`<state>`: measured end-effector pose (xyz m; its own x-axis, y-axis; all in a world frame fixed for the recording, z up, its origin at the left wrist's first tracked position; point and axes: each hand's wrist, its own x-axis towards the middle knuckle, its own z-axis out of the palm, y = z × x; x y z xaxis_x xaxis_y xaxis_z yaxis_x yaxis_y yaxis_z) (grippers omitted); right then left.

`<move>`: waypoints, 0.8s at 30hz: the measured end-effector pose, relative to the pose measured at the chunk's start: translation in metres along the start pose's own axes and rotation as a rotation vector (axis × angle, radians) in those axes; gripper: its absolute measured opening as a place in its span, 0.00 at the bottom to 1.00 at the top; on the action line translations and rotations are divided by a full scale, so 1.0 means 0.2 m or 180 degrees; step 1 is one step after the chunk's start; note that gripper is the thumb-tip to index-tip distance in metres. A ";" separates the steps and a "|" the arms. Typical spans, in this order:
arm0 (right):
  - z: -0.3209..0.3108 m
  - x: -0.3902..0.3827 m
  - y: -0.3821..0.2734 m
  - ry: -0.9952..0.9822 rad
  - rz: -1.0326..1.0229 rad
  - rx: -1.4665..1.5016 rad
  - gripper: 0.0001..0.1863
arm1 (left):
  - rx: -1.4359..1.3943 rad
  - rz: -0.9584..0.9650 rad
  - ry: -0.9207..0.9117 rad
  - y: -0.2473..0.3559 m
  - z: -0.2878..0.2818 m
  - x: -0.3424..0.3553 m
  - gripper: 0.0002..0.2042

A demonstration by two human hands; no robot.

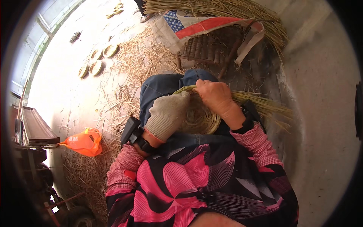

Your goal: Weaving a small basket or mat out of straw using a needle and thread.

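Observation:
On my lap rests a round, shallow straw basket (200,120) with a coiled bottom, partly covered by my hands. My left hand (170,110), in a pale knitted glove, is closed round its left rim. At the far rim my bare right hand (214,94) has its fingers pinched together on straw. A loose bunch of greenish-yellow straw (261,104) runs out to the right from under that hand. The right fingertips are small in view, and any single strand or tool between them cannot be made out.
Ahead stands a bamboo chair (200,49) with a striped, starred cloth sack (211,27) and a long straw bundle (227,8) on it. Several small woven baskets (95,67) lie at the far left. Loose straw (138,53) covers the floor. An orange plastic bag (85,142) is at left.

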<state>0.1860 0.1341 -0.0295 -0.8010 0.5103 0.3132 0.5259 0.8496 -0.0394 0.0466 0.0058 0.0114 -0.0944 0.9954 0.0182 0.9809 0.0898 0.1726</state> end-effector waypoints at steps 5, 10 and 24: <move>0.00 0.00 -0.02 0.0106 -0.0084 -0.0038 0.10 | 0.0138 0.0260 0.0233 -0.01 0.04 0.02 0.09; -0.08 -0.01 0.09 0.0480 -0.0070 0.0046 0.09 | -0.0365 0.0325 0.0246 -0.11 -0.13 -0.11 0.09; -0.31 -0.03 0.08 0.1508 -0.1520 0.0026 0.10 | -0.3132 0.0680 0.1179 -0.34 -0.15 -0.12 0.17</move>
<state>0.2168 0.1365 0.0270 -0.7319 -0.0337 0.6806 0.1415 0.9695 0.2003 -0.0224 -0.0259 0.0297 -0.1449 0.9000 0.4111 0.4308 -0.3167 0.8451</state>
